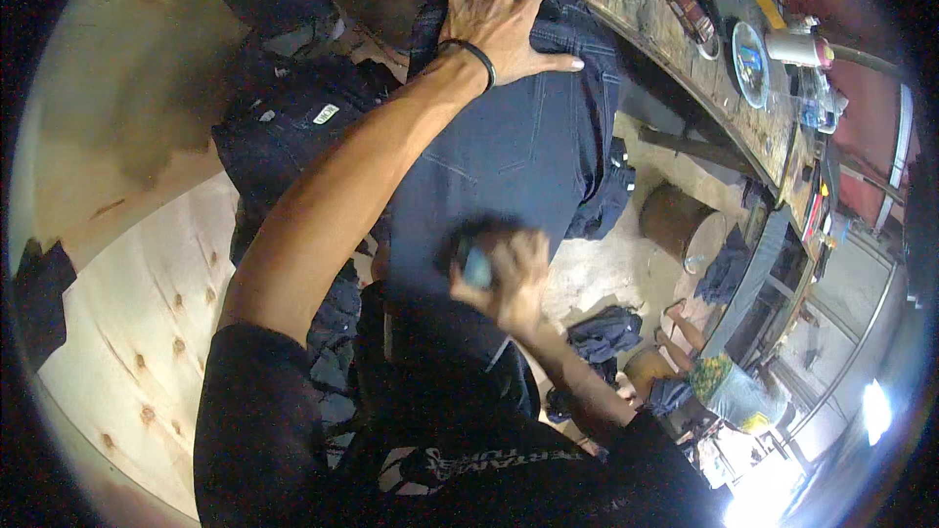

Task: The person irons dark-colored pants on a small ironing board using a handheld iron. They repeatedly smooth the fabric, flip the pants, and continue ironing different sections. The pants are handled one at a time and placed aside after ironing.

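A pair of dark blue jeans lies stretched out in front of me, with back pocket stitching showing and the waistband at the far end. My left hand presses flat on the jeans near the waistband, fingers spread and thumb to the right; a black band circles that wrist. Closer to me, my right hand is smeared by motion over the leg part. Its fingers are closed round a small handheld object, dark with a pale-blue part, too blurred to name.
Dark garments are heaped at left, beside pale plywood. A wooden bench at far right carries a round tub, a spray can and tools. A rusty drum stands below. Another person is at lower right.
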`<action>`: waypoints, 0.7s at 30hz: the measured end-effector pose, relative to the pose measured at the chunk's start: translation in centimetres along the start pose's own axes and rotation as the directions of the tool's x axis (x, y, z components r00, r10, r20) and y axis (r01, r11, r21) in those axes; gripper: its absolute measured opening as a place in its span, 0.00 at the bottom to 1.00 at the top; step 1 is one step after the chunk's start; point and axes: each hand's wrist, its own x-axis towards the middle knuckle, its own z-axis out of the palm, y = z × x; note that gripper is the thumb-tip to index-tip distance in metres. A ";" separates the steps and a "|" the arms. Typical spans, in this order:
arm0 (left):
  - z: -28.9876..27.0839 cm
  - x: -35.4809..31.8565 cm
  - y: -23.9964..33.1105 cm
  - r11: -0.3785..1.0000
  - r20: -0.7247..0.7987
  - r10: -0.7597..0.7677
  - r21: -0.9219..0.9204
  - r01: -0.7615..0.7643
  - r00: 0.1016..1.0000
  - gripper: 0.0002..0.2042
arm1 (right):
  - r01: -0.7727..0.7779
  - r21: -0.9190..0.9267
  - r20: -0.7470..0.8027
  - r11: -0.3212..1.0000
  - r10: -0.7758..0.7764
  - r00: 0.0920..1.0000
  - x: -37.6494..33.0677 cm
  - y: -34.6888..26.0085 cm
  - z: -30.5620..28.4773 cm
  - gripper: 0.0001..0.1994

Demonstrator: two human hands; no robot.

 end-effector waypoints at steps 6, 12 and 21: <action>0.6 0.2 -0.4 0.996 -0.108 0.036 -0.077 -0.045 0.993 0.60 | -0.099 -0.150 -0.026 0.984 0.097 0.995 3.4 -0.1 1.6 0.22; 0.4 0.1 -0.5 0.998 -0.104 0.016 0.058 -0.010 0.994 0.62 | 0.037 -0.004 0.110 0.999 -0.036 0.993 2.7 -1.6 2.1 0.18; 0.6 0.6 -0.7 0.994 0.031 -0.001 -0.105 0.004 1.000 0.64 | -0.293 -0.270 -0.169 0.917 0.255 0.952 0.1 -4.2 7.7 0.30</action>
